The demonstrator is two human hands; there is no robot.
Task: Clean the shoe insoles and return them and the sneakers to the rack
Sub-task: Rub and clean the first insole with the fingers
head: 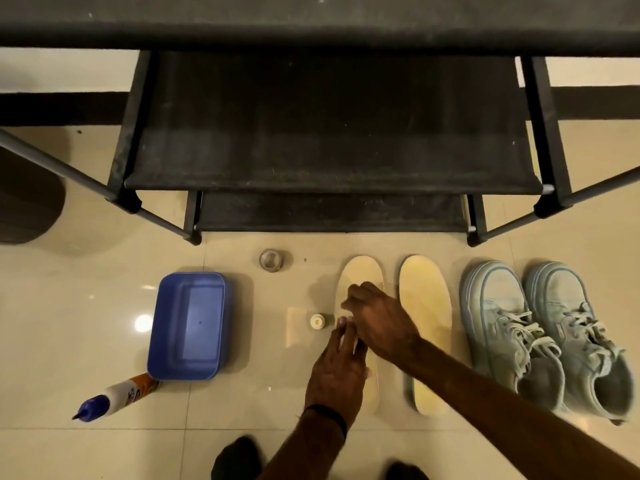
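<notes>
Head view: both hands (353, 341) on insole (360, 271).

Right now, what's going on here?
A person is crouched over the floor in front of a black shoe rack, both hands on the left insole. The right hand is curled on its middle, the left hand rests lower down; what the fingers hold, if anything, is unclear. The second insole lies untouched beside it, then the pair of pale sneakers. A blue tub, a small cap, a tape roll and a squeeze bottle sit to the left. Nothing is on the rack shelves in view.
</notes>
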